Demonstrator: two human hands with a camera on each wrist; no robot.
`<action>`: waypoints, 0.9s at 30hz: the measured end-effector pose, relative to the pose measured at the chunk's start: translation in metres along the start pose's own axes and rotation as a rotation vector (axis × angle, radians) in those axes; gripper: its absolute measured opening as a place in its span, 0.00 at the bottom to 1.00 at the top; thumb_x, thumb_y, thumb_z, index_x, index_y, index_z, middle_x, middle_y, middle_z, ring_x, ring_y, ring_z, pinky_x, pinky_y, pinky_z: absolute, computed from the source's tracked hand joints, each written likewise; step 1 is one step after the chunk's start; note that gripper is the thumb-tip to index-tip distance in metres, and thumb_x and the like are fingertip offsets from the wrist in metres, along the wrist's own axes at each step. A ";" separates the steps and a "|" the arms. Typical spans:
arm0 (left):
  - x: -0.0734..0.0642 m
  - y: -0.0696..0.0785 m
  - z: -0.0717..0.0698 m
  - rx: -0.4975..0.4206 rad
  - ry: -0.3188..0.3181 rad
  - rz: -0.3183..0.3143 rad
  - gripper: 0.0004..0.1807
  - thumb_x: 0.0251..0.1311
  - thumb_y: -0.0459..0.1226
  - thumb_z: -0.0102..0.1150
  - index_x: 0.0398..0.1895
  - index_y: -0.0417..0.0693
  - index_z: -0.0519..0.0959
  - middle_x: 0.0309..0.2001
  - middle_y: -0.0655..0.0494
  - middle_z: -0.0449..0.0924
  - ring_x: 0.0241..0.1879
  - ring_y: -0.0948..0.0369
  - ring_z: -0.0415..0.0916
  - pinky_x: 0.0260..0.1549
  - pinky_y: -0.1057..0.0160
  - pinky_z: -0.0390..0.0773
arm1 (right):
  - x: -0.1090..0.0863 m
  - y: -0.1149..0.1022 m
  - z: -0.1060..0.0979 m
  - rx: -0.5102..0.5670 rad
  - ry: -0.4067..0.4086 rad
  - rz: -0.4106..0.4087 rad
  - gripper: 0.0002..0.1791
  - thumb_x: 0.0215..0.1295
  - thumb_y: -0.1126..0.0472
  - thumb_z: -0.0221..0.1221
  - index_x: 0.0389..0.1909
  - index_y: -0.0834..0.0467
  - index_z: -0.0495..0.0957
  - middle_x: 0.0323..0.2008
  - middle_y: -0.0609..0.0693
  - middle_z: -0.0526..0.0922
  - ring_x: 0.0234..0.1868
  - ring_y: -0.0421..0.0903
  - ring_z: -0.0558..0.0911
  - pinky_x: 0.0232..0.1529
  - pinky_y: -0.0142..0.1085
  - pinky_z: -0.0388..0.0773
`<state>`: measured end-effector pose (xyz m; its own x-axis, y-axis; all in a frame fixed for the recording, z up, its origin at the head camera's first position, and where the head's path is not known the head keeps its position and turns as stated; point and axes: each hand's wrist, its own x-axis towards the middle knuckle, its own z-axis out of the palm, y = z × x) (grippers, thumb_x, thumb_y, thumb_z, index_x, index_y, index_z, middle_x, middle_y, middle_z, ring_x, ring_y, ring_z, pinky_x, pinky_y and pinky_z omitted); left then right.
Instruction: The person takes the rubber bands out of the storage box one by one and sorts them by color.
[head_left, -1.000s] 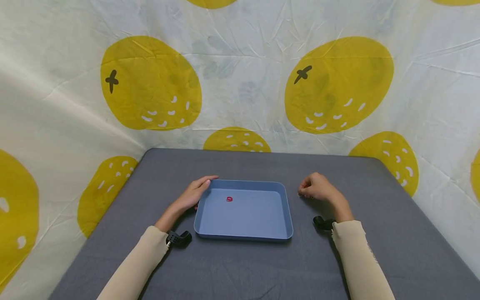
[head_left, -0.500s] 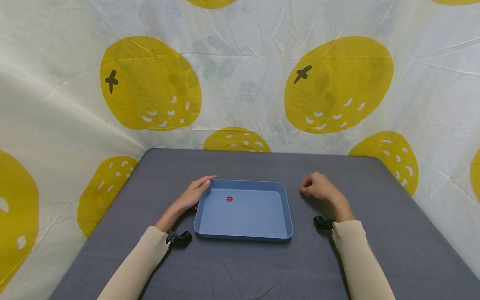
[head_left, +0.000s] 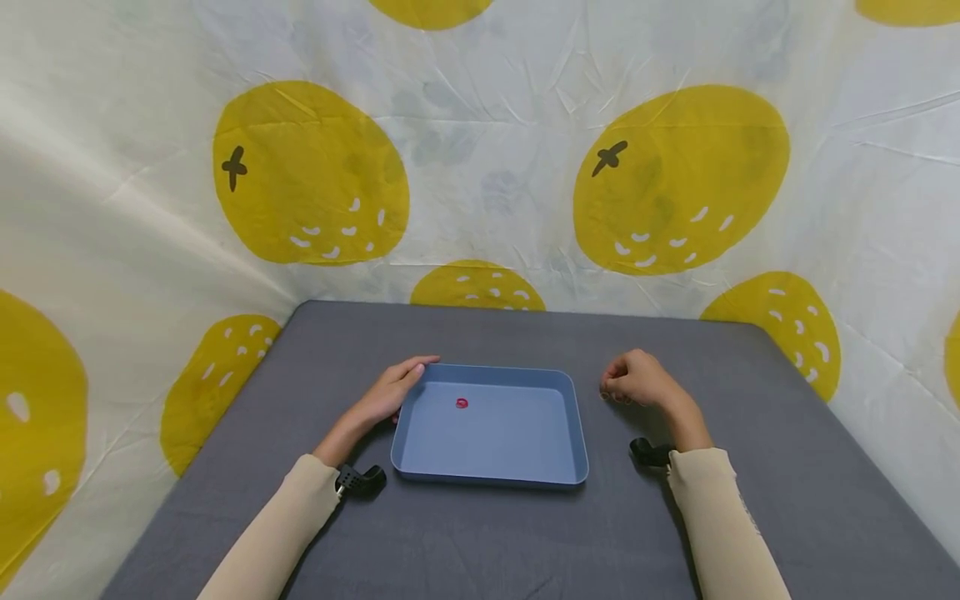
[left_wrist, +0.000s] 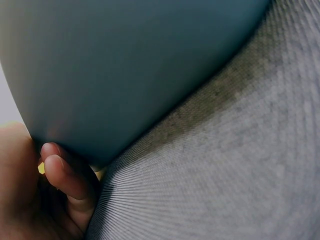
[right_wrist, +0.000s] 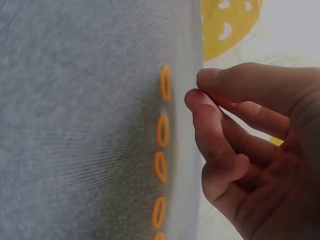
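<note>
In the head view a blue rectangular tray (head_left: 495,446) lies on the grey cloth, with a small red loop-shaped item (head_left: 462,403) inside toward its far left. My left hand (head_left: 384,393) holds the tray's far left corner, thumb at the rim and fingers along the outside; the left wrist view has curled fingertips (left_wrist: 65,175) against the tray's outer wall. To the right of the tray, my right hand (head_left: 641,379) is just above a row of several small orange rings (right_wrist: 163,130). Its thumb and index fingertips come together, and nothing shows between them.
Grey cloth (head_left: 480,542) covers the table. Behind and on both sides hangs a white curtain (head_left: 487,150) with large yellow fruit prints. A black wrist camera mount (head_left: 362,482) sits on the left forearm, another mount (head_left: 649,452) on the right.
My right hand has lifted slightly, and the orange rings beneath it have come into view. The head view has tilted a little. My left hand keeps its place at the tray.
</note>
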<state>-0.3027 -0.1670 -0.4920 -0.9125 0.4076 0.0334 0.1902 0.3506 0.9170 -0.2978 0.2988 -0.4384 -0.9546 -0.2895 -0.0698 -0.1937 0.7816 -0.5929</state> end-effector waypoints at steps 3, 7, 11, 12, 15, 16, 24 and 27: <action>0.000 -0.001 0.000 -0.004 -0.002 0.004 0.24 0.84 0.48 0.38 0.76 0.54 0.69 0.67 0.39 0.74 0.10 0.58 0.63 0.10 0.60 0.69 | 0.000 -0.001 -0.001 0.013 -0.003 0.007 0.09 0.67 0.64 0.61 0.32 0.60 0.89 0.20 0.51 0.84 0.21 0.45 0.78 0.18 0.38 0.71; -0.001 -0.001 0.000 -0.005 -0.005 0.014 0.24 0.84 0.46 0.37 0.76 0.53 0.69 0.67 0.38 0.74 0.10 0.58 0.63 0.09 0.60 0.69 | -0.001 -0.007 -0.003 0.017 -0.003 0.010 0.09 0.69 0.63 0.60 0.36 0.60 0.89 0.23 0.54 0.85 0.22 0.48 0.80 0.17 0.39 0.72; -0.001 -0.001 0.000 -0.001 -0.004 0.015 0.24 0.84 0.47 0.37 0.76 0.53 0.69 0.66 0.38 0.74 0.10 0.58 0.63 0.10 0.60 0.69 | -0.001 -0.015 -0.005 -0.003 0.013 0.005 0.10 0.69 0.63 0.61 0.38 0.62 0.89 0.26 0.55 0.87 0.22 0.48 0.81 0.19 0.39 0.75; -0.001 -0.001 0.000 -0.001 -0.003 0.015 0.24 0.84 0.47 0.37 0.76 0.53 0.69 0.67 0.38 0.73 0.10 0.58 0.63 0.10 0.60 0.69 | -0.001 -0.017 -0.005 -0.007 0.015 -0.006 0.10 0.69 0.63 0.61 0.38 0.63 0.89 0.27 0.55 0.87 0.22 0.47 0.81 0.19 0.39 0.76; 0.000 -0.002 0.000 0.006 0.001 0.016 0.25 0.84 0.48 0.38 0.76 0.54 0.69 0.67 0.39 0.73 0.10 0.58 0.63 0.09 0.60 0.69 | -0.001 -0.022 -0.006 -0.035 0.039 -0.043 0.09 0.68 0.64 0.62 0.37 0.64 0.89 0.29 0.55 0.88 0.25 0.45 0.81 0.27 0.38 0.79; 0.000 -0.002 0.000 0.006 0.001 0.016 0.25 0.84 0.48 0.38 0.76 0.54 0.69 0.67 0.39 0.73 0.10 0.59 0.63 0.09 0.60 0.69 | -0.001 -0.024 -0.007 -0.042 0.043 -0.058 0.09 0.68 0.64 0.62 0.37 0.65 0.89 0.30 0.55 0.88 0.26 0.44 0.81 0.29 0.38 0.79; 0.001 -0.001 0.001 0.009 -0.005 0.022 0.25 0.84 0.48 0.38 0.76 0.54 0.69 0.67 0.39 0.73 0.09 0.58 0.63 0.09 0.59 0.69 | -0.004 -0.040 -0.010 -0.086 0.064 -0.094 0.08 0.68 0.62 0.65 0.38 0.63 0.89 0.32 0.51 0.89 0.30 0.41 0.80 0.34 0.37 0.78; 0.000 -0.001 0.001 0.009 -0.004 0.019 0.25 0.84 0.49 0.38 0.76 0.54 0.69 0.68 0.38 0.73 0.09 0.58 0.63 0.09 0.59 0.70 | -0.002 -0.047 -0.010 -0.107 0.065 -0.121 0.08 0.67 0.62 0.65 0.37 0.63 0.89 0.32 0.51 0.89 0.31 0.41 0.81 0.35 0.38 0.79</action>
<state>-0.3028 -0.1669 -0.4931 -0.9072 0.4179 0.0495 0.2111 0.3502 0.9126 -0.2890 0.2683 -0.4024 -0.9348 -0.3514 0.0512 -0.3278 0.7985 -0.5048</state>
